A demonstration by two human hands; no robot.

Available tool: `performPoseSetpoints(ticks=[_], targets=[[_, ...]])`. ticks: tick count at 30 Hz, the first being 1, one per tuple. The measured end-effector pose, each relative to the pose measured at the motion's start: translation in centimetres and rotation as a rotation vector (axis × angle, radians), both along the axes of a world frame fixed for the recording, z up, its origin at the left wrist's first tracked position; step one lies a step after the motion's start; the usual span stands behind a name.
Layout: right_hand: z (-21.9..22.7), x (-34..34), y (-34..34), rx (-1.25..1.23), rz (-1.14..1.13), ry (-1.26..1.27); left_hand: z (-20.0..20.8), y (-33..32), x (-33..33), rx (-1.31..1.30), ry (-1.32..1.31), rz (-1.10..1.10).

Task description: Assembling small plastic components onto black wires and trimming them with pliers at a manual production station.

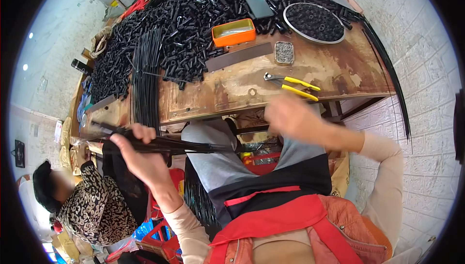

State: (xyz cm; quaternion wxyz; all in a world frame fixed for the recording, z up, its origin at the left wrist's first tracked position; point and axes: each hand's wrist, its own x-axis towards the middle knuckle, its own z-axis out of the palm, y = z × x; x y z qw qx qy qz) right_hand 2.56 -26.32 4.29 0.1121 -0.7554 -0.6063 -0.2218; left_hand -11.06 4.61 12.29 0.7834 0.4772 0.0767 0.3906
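Observation:
My left hand (143, 162) is closed around a bundle of thin black rods (186, 146) held level above my lap, off the table's front edge. Their right ends fan out over my knee. My right hand (296, 120) is smeared by motion, so its fingers cannot be made out; it hovers at the table edge, just below the yellow-handled pliers (300, 85). Those pliers lie on the wood with their jaws toward the left. More long black rods (145, 77) lie in a stack on the table, left of the middle.
Short black tubes (193, 31) are heaped across the wooden table (213, 92). An orange box (235, 41), a small tin of metal bits (284, 53), a flat dark bar (240, 57), a phone (258, 5) and a round tray (314, 40) of black parts stand there. A co-worker (97, 201) sits at left.

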Motion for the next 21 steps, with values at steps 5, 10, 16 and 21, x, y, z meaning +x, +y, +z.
performPoseSetpoints(ticks=[5, 10, 16, 21], targets=[[-0.9, -8.2, -2.1, -0.055, 0.272, 1.916, -0.9, -1.7, -0.1, -0.377, -0.331, -0.165], [1.5, -7.0, -8.8, 0.879, -0.002, 1.618, -7.6, -7.4, 0.8, -0.728, -0.182, -0.325], [3.7, -6.9, -14.5, 1.531, -0.008, 1.167, -18.5, -12.2, 3.4, -1.188, 0.145, -0.413], [5.7, -6.5, -10.3, 1.177, 0.044, 1.214, -21.1, -12.9, 0.0, -0.949, 0.555, -0.945]])
